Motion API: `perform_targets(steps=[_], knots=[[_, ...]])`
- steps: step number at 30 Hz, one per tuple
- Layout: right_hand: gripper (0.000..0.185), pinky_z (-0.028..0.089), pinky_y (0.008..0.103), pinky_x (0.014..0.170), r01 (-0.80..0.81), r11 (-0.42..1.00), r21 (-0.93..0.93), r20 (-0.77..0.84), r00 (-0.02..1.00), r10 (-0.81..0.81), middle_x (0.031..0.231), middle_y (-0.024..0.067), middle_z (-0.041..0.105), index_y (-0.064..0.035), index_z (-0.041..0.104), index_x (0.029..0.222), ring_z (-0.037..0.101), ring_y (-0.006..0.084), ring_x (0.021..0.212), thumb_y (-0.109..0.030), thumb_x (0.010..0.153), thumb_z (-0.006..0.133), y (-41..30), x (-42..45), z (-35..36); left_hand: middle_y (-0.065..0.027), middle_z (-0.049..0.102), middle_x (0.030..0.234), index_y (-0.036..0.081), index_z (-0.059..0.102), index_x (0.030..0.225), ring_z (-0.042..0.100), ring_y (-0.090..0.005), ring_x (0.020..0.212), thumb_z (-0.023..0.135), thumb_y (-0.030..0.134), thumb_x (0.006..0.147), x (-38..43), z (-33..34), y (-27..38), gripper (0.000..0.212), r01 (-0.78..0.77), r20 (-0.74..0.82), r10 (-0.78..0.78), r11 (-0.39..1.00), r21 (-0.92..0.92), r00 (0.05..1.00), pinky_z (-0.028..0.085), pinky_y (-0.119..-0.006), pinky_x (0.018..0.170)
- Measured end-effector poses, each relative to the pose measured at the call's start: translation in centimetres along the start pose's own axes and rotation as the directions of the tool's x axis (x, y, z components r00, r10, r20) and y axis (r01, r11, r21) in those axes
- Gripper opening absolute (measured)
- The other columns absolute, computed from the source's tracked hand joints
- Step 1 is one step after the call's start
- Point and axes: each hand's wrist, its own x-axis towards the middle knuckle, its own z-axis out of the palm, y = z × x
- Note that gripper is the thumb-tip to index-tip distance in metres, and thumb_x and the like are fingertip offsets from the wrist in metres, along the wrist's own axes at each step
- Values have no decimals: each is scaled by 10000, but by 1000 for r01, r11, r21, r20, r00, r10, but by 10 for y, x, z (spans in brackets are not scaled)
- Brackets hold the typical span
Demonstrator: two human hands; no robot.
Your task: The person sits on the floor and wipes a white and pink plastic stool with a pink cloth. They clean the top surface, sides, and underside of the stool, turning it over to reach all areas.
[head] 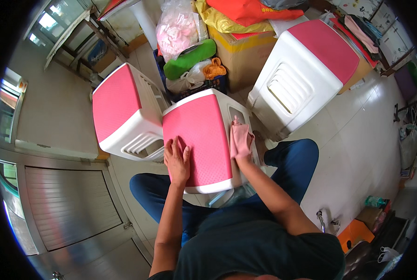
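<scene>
Between my knees stands a white plastic stool [197,140] with a dotted pink top. My left hand [177,161] lies on the left part of that top, its fingers apart and holding nothing. A pink cloth [241,137] covers most of my right hand [243,156], which presses it against the stool's right side, beside an opening there. Most of the right fingers are hidden under the cloth. At the left, touching or almost touching this stool, is a second pink-topped white stool [119,101]. A taller white plastic stool or stack [299,80] with a darker pink top stands at the right.
Behind the stools, a dark blue crate [215,84] holds bags and a green cushion-like item [191,58]. Next to it stands a cardboard box [245,56] piled with bags. A metal door [72,206] is at the left. Tiled floor [348,140] extends to the right.
</scene>
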Motion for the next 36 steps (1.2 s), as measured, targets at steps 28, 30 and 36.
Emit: perform_targets(steps=[28,30,36], knots=[[37,531,332,781,969,206,-133,234,233,-944,943,40,692,-97,637,877,669,212,915,-123,894,658,-72,117,63,-177,401,1524,145,437,1517,390,-367,1380,565,382,983,13,9,8,599,40,-6,-39,979,199,999,270,-489,1145],[111,516,331,841,951,310,-19,397,291,-870,1026,44,675,-83,635,996,648,210,973,-156,913,645,-70,120,65,-174,403,1522,147,439,1515,391,-365,1380,566,388,984,11,12,12,597,54,4,-56,975,216,998,270,-487,1146],[178,491,396,955,927,365,-83,604,339,-722,1132,23,666,-126,681,1051,621,205,1064,-218,899,668,-72,121,51,-163,410,1520,154,450,1506,410,-359,1360,585,386,974,12,17,16,596,41,-29,-36,974,225,999,285,-474,1144]])
